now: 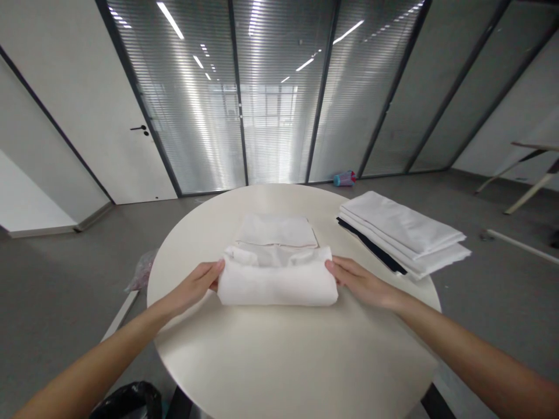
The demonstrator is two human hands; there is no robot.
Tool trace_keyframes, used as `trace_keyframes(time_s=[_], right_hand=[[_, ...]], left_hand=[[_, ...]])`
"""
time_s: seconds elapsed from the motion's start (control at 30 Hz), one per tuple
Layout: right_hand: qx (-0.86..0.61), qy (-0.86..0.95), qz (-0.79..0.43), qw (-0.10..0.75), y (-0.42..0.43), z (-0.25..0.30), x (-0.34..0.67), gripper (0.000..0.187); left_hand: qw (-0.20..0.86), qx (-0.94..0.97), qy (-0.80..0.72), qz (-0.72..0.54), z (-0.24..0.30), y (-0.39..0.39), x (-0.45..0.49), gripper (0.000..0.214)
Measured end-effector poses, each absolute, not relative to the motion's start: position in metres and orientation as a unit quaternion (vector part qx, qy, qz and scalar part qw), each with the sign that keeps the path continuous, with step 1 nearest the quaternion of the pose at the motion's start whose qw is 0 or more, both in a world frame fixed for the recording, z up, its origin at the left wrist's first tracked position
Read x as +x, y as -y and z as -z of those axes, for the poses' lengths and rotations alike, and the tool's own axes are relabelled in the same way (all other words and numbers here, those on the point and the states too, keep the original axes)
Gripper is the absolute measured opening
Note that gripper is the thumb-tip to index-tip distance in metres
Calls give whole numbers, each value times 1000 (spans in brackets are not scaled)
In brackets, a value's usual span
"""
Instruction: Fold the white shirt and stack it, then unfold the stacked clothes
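White cloth (279,285), partly rolled, toward 12 o'clock on the round table (292,366), flat end pointing to 12. The left hand (201,279) grips the roll's 9-o'clock end between thumb and fingers; the right hand (360,282), its 3-o'clock end. Folded white cloths (399,221) lie at 2 o'clock.

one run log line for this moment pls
white cloth: partly rolled, on table | left hand: holds left end | right hand: holds right end
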State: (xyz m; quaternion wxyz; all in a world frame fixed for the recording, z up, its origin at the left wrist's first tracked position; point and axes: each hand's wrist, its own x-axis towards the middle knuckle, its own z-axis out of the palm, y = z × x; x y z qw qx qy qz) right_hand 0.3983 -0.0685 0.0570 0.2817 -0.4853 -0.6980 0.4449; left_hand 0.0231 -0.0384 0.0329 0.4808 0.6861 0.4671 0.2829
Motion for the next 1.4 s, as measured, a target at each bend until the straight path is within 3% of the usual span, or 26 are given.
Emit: trace_keyframes(time_s=[0.1, 0.23, 0.4, 0.53, 0.6, 0.67, 0.8, 0.87, 0.93, 1.03, 1.1, 1.23, 1.4], right_hand=[[-568, 579, -507, 292, 34, -44, 386, 44], [-632, 510, -519, 269, 5, -24, 381, 29], [-643, 583, -441, 228, 1, -22, 383, 27], [-674, 672, -268, 149, 5, -26, 382, 28], [-693, 695, -153, 119, 7, -26, 382, 30], [-704, 701, -80, 83, 9, -26, 383, 31], [-714, 694, -44, 81, 1, -37, 389, 38], [-720, 684, -37, 106, -11, -47, 394, 39], [-729, 674, -61, 105, -29, -54, 399, 41], [-718, 677, -143, 78, -55, -52, 403, 46], [-707, 681, -170, 86, -66, -42, 403, 43], [-714, 668, -149, 148, -74, -18, 400, 27], [-738, 641, -88, 194, -73, -1, 393, 28]], left_hand=[[611, 557, -491, -274, -28, 7, 39, 63], [665, 544, -435, -268, -28, -17, 47, 60], [656, 612, -378, -229, -28, -18, 44, 81], [633, 594, -429, -250, -17, -14, 47, 98], [581, 610, -461, -279, -11, -12, 49, 102], [483, 664, -491, -291, -8, -9, 50, 90], [195, 807, -471, -298, -17, -11, 52, 41], [105, 838, -452, -286, -30, -24, 54, 31], [86, 838, -477, -251, -42, -47, 56, 32], [129, 786, -570, -204, -48, -89, 59, 36], [226, 740, -603, -193, -42, -110, 58, 42], [440, 700, -510, -236, -24, -127, 48, 66], [504, 684, -425, -312, -5, -127, 45, 58]])
